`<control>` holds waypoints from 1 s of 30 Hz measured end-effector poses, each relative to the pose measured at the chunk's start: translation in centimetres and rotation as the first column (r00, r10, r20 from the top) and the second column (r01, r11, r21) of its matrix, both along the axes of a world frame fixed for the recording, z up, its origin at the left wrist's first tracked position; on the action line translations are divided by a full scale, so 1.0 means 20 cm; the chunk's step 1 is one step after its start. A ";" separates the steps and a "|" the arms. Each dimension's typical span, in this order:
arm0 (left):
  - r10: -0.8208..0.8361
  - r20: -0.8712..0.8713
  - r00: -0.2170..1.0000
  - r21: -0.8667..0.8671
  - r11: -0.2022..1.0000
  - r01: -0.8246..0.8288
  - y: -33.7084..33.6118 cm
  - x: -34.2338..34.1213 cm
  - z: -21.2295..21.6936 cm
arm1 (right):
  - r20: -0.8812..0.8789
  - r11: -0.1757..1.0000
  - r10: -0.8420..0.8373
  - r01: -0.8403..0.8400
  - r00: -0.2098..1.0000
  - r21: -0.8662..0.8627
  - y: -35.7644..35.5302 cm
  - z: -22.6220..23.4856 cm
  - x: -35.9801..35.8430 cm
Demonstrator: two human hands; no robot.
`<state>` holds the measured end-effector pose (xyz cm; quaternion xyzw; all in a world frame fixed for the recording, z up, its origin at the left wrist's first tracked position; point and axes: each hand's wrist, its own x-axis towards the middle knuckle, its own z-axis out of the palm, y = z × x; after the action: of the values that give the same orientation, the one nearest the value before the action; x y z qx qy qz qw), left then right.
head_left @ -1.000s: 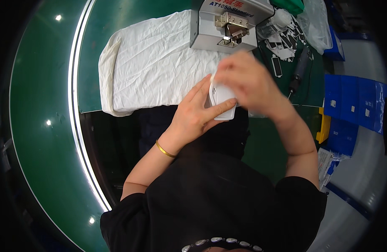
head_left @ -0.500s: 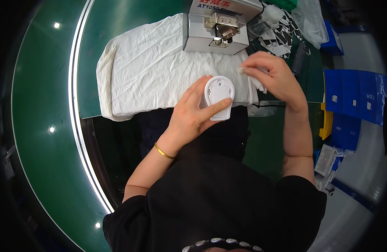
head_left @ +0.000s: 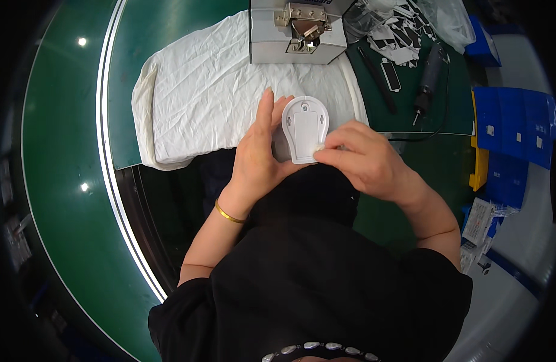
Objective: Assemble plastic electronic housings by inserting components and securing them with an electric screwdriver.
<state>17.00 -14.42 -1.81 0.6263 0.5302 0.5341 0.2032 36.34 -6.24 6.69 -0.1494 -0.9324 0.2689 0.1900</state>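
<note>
1. Green bench: ground for everything noted; bearings taken from the white shell.
2. White cloth, wrinkled, on the bench toward 10 o'clock.
3. Grey machine, metal fixture on its front, at 12 o'clock.
4. Left hand, 8 o'clock: clasping the white shell, thumb along its bottom edge, one finger raised clear.
5. Right hand, 4 o'clock: fingertips pinched together at the shell's 5 o'clock corner.
6. White shell: between both hands, rounded end toward 12, recessed face up.
7. Pale scrap in that pinch, too small to identify. Apparent step: fingertip work along the rim; next move likely calls for steady support, light pressure.
</note>
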 end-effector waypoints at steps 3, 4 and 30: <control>0.005 -0.036 0.999 -0.020 1.000 -0.006 0.00 -0.01 0.02 | -0.071 0.990 -0.088 0.095 0.994 0.102 0.09 -0.02 -0.03; 0.007 -0.064 0.998 -0.029 1.000 -0.009 -0.01 -0.01 0.02 | -0.078 0.983 -0.130 0.138 0.988 0.117 0.10 -0.03 -0.05; 0.004 -0.123 0.992 -0.039 0.999 -0.009 -0.01 -0.01 0.03 | -0.076 0.996 0.007 0.000 0.997 0.094 0.09 -0.05 -0.03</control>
<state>16.71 -14.52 -1.24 0.6520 0.5543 0.4847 0.1808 35.73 -4.50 5.70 -0.1284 -0.9362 0.2308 0.2319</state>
